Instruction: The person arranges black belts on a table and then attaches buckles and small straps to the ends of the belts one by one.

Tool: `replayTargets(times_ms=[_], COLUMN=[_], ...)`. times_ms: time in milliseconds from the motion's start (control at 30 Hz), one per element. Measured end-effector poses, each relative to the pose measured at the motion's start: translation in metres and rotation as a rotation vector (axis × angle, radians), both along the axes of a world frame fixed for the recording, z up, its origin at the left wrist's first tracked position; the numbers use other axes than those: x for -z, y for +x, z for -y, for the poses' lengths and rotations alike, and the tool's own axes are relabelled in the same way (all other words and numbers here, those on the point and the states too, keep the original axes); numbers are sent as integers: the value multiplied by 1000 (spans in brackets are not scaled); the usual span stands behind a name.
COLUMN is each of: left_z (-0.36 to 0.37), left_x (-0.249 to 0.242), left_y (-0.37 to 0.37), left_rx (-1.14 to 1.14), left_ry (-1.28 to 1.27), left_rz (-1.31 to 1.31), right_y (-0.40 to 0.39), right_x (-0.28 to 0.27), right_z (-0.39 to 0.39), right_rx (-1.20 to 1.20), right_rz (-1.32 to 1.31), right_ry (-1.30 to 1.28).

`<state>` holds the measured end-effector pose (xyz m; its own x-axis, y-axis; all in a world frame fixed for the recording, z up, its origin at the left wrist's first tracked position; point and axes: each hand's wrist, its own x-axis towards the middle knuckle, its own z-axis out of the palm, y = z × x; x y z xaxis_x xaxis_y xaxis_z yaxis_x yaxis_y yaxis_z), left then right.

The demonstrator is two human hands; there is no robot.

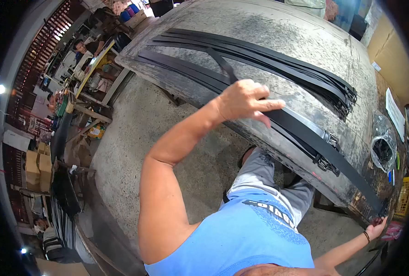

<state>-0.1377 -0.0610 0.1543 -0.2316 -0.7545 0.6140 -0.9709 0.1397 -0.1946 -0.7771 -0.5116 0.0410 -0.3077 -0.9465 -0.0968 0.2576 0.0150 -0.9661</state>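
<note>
A long black belt (333,158) stretches between my two hands, over the table's near edge. My left hand (250,101) is closed around its strap, index finger pointing out, and the free end sticks up beyond the knuckles. At the lower right, my right hand (377,228) grips the belt's other end, where a dark fitting is partly hidden by the fingers. Beneath the strap lies a row of black belts (181,69) with metal buckles (326,164) at their right ends. Farther back on the table is a thicker bundle of black belts (269,57), buckles also to the right.
The worn grey table (259,18) runs across the view. On its right side are a clear plastic bag (383,145), a paper sheet (394,112) and pens. A yellow crate (404,198) stands beyond. Cardboard boxes (37,168) and a seated person (92,48) are at left.
</note>
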Motion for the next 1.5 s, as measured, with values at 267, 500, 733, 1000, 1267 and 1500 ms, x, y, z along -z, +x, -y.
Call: replayTargets(times_ms=[267, 500, 733, 1000, 1267, 1500], left_z=[-51, -92, -125, -7, 56, 76], left_x=[-59, -112, -57, 72, 153, 150], left_y=[75, 162, 244, 91, 29, 27], left_rx=[-228, -573, -1493, -620, -504, -477], left_ry=[156, 298, 361, 301, 394, 410], left_rz=[204, 428, 257, -212, -403, -319], right_y=[-3, 143, 332, 358, 348, 329], right_x=[11, 0, -3, 30, 25, -4], right_z=[-4, -61, -152, -162, -154, -143], right_rx=[-171, -246, -674, -869, -845, -761], right_rz=[99, 186, 207, 17, 18, 117], right_ry=[86, 35, 142, 230, 254, 116])
